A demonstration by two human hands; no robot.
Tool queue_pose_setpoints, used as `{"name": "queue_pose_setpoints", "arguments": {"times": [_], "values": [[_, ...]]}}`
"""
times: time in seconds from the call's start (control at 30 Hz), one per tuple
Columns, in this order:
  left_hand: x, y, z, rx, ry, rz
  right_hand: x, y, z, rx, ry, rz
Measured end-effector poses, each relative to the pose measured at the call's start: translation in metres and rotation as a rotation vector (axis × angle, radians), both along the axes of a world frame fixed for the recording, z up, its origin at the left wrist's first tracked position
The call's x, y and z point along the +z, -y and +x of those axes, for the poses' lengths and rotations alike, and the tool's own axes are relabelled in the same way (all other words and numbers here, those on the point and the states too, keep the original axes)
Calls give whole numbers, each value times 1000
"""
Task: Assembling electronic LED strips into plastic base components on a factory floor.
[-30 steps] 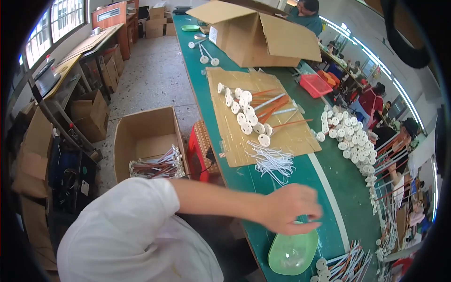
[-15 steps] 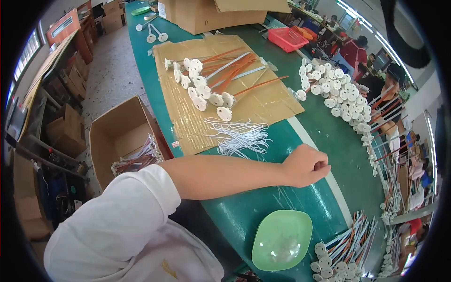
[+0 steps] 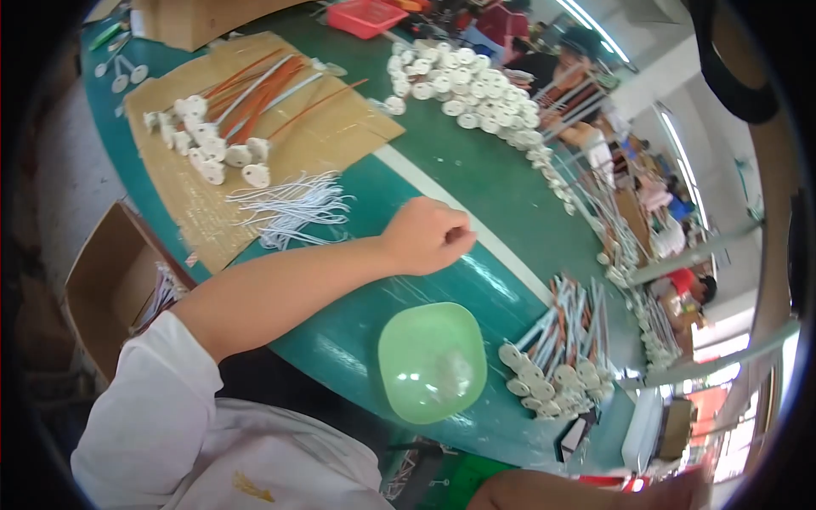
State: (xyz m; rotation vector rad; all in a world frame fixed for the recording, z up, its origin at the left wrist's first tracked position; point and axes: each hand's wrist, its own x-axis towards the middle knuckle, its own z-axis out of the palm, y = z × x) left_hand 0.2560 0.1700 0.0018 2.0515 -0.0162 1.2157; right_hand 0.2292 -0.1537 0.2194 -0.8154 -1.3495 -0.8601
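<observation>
Two arms now show, the right forearm (image 3: 561,495) newly in view, its grip beyond telling, while the left hand (image 3: 429,236), grip loosely curled, contents hidden, hovers beside white ties (image 3: 293,208) and beyond the green bowl (image 3: 410,336) on the table (image 3: 340,348).

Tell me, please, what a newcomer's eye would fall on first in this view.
Probably the left hand, its fingers curled, over the middle of the green table, beyond the light green bowl. Next might come the long heap of white discs along the far side, then the cardboard sheet at upper left, with disc-ended sticks on it.
</observation>
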Motion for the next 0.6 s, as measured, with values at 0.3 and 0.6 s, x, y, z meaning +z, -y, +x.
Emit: {"name": "queue_pose_setpoints", "arguments": {"times": [0.3,0.6], "values": [[-1,1,-13,-27,-57,86,-82,8,177,-1292,-241,-804],[0,-7,-8,-19,-52,83,-107,-46,133,-542,-342,-1564]]}}
